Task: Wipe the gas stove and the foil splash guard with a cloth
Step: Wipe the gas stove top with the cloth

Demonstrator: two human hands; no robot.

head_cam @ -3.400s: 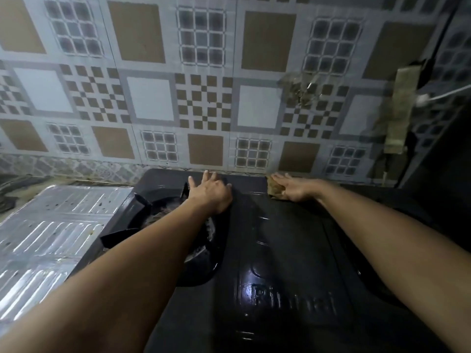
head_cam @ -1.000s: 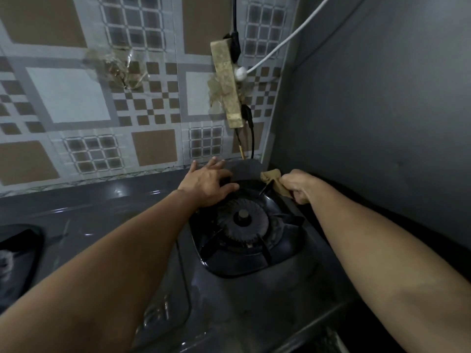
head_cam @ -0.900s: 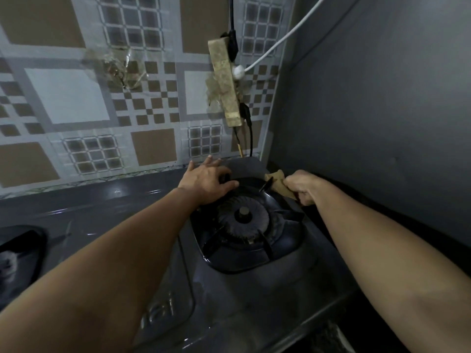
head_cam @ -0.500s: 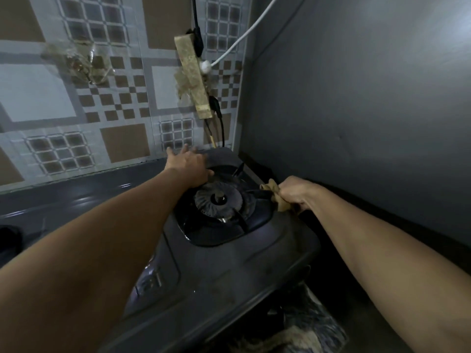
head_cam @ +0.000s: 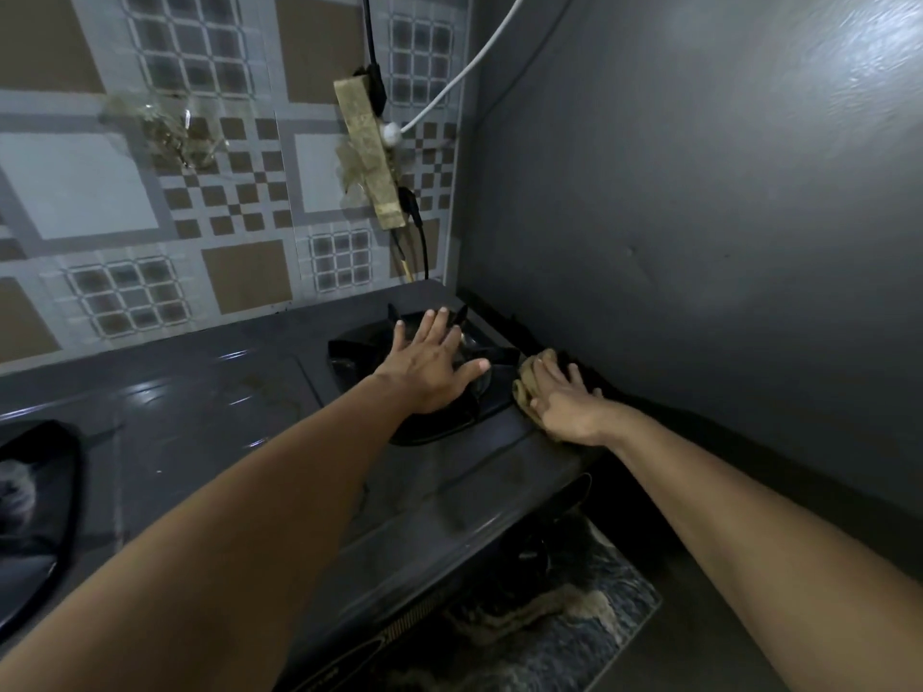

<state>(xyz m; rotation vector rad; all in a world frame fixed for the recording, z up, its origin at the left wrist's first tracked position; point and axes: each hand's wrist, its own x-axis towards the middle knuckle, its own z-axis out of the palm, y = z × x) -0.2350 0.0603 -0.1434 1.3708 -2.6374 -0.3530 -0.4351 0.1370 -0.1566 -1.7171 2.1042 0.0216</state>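
Observation:
The dark gas stove (head_cam: 210, 422) fills the lower left and middle of the head view. My left hand (head_cam: 432, 364) lies flat, fingers spread, on the right burner's black pan support (head_cam: 487, 392). My right hand (head_cam: 564, 402) presses a crumpled tan cloth (head_cam: 524, 387) onto the stove top at its right edge, just beside that burner. The cloth shows only at my fingertips; the rest is hidden under my palm. The foil splash guard is out of sight.
A grey wall (head_cam: 699, 217) rises right beside the stove's right edge. On the tiled back wall hangs a grimy power strip (head_cam: 372, 157) with a white cable (head_cam: 464, 67) and black cord. The left burner recess (head_cam: 35, 516) shows at far left. A mat (head_cam: 564, 636) lies below.
My right hand has flattened on the cloth and slid slightly forward along the stove's right edge. My left hand has moved from the burner's back left rim onto the pan support.

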